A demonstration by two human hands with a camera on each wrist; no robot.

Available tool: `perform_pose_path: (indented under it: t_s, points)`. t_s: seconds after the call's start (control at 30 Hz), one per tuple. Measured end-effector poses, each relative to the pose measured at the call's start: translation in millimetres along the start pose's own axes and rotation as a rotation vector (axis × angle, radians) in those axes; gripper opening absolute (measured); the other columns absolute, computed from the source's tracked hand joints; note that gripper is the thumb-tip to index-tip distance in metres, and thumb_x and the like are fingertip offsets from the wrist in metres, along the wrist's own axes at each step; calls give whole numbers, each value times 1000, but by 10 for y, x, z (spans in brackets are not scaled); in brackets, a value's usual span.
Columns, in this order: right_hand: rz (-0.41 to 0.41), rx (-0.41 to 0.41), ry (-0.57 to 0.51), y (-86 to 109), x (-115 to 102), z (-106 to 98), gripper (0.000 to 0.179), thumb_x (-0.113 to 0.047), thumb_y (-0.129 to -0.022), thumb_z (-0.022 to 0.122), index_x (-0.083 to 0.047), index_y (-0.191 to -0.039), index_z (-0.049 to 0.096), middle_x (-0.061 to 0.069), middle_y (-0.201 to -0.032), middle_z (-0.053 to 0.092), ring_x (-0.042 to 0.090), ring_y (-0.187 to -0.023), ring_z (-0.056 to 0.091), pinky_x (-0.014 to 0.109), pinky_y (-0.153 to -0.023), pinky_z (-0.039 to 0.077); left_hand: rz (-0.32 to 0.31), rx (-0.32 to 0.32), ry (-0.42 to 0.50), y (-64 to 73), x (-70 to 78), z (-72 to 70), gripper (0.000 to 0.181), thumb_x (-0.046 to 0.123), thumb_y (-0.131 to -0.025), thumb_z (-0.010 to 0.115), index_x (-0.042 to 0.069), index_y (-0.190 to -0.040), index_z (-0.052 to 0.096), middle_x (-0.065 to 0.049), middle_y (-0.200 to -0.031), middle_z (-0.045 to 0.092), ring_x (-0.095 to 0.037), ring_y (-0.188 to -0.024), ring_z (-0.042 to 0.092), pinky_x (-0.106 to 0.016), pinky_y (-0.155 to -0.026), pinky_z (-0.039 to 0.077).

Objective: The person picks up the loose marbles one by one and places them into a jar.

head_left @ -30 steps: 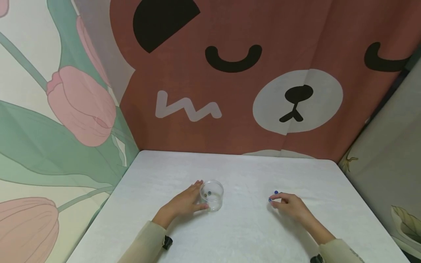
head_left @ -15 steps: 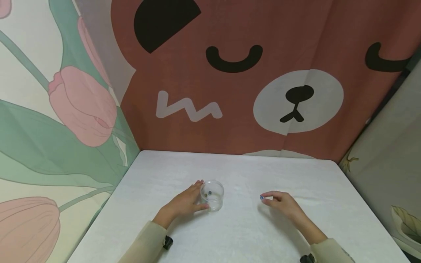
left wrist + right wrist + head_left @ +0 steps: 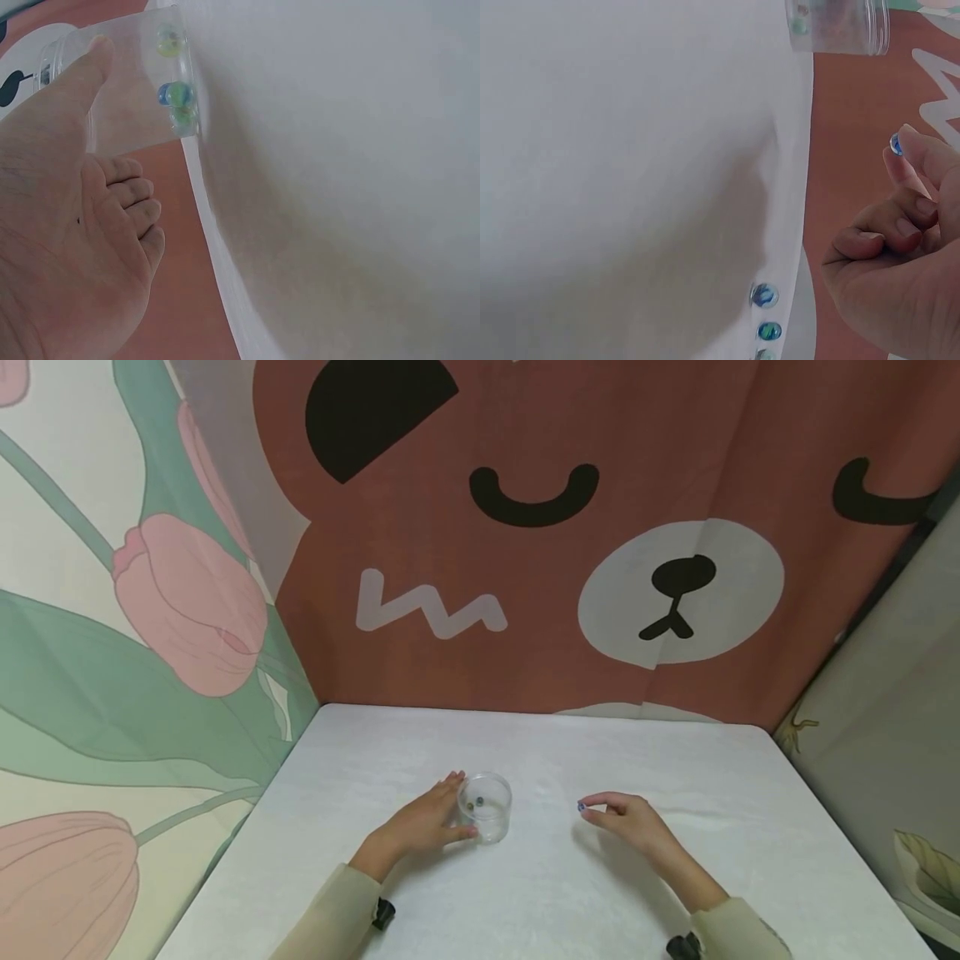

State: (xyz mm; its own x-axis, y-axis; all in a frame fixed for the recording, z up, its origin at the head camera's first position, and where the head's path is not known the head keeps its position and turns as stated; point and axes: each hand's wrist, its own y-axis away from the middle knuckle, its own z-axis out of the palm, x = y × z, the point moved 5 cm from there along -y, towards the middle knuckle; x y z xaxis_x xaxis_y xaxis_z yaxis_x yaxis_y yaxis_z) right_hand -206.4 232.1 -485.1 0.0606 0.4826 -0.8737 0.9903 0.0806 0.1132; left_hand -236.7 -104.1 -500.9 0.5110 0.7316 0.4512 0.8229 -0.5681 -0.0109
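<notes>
My left hand [image 3: 420, 820] holds a clear plastic jar [image 3: 491, 827] that stands upright on the table, thumb on the near side and fingers at the far side. Several green, blue and yellowish glass marbles [image 3: 178, 94] lie on the jar's bottom in the left wrist view. Between thumb and forefinger, my right hand [image 3: 637, 822] pinches a blue marble [image 3: 896, 144]. It is raised over the table, to the right of the jar and apart from it. The other fingers of that hand are curled in.
More marbles [image 3: 765, 295] rest on the white table [image 3: 555, 893] in a row below the right hand in the right wrist view; the right hand hides them in the head view. A brown bear-print curtain [image 3: 420, 668] hangs right behind the table, a tulip-print one [image 3: 195, 610] at left.
My right hand has lifted a blue marble and moved left with it, toward the jar. The left hand and the jar have stayed in place.
</notes>
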Motion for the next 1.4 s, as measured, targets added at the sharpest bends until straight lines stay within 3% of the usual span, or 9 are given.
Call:
perform_pose_path:
  t_s: [0.1, 0.27, 0.33, 0.53, 1.07, 1.4]
  points:
    - [-7, 0, 20, -15, -29, 29, 37, -37, -89, 78, -12, -116, 77, -5, -64, 39, 11, -61, 36, 26, -56, 32, 2, 0, -16, -7, 1, 8, 99, 65, -92, 60, 1, -159, 25, -15, -166, 25, -31, -154, 21, -48, -125, 22]
    - [-14, 27, 62, -61, -88, 83, 33, -40, -88, 79, -18, -112, 78, -5, -64, 43, 12, -62, 40, 38, -71, 29, 9, -4, -25, -14, -3, 8, 99, 65, -92, 60, 2, -160, 26, -15, -166, 25, -30, -154, 21, -47, -125, 21]
    - [-22, 24, 58, -80, -117, 117, 31, -39, -88, 79, -19, -112, 78, -5, -63, 44, 12, -62, 40, 39, -71, 29, 8, -4, -24, -13, -6, 9, 99, 65, -91, 60, 2, -160, 26, -14, -166, 25, -30, -155, 21, -46, -125, 21]
    - [-25, -3, -15, -127, -200, 233, 29, -31, -89, 79, -13, -112, 78, -5, -63, 43, 12, -62, 39, 25, -54, 32, 8, -12, -11, -16, -8, 22, 100, 67, -92, 59, 2, -160, 25, -14, -166, 24, -30, -155, 20, -46, -126, 21]
    - [-84, -43, -127, -353, -540, 696, 26, -30, -89, 79, -13, -110, 79, -3, -65, 44, 15, -66, 40, 27, -58, 34, 5, -3, -19, -11, 20, -1, 97, 60, -92, 64, 1, -159, 27, -16, -165, 26, -32, -154, 22, -48, -125, 22]
    - [-149, -92, -95, -482, -687, 959, 24, -27, -90, 78, -12, -108, 79, -3, -76, 59, 13, -74, 46, 25, -64, 41, 3, -13, -26, -27, 60, -9, 95, 57, -94, 65, 0, -159, 26, -17, -165, 26, -32, -154, 20, -48, -125, 21]
